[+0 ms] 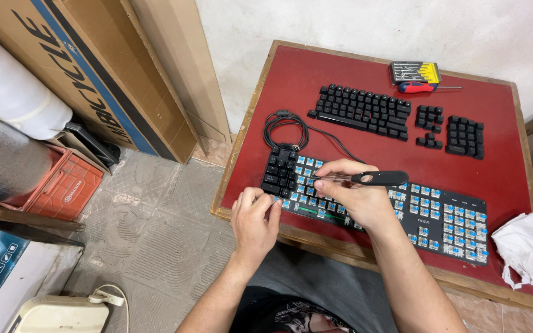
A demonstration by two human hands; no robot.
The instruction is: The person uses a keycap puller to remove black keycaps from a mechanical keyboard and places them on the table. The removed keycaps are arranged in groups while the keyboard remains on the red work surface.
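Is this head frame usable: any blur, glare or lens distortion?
Head view: sharp and evenly lit, with soft shadows only; no glare on the red table; keyboard, left hand and right hand in focus; wide-angle bending shows at the edges.

Bare red table [365, 151] between keyboard [439, 216] and removed keycaps [362, 111]

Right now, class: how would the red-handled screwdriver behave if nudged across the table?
The screwdriver would probably roll, since its handle looks rounded and it lies flat on the table. It seems stiff and light. The bit case just behind might stop it.
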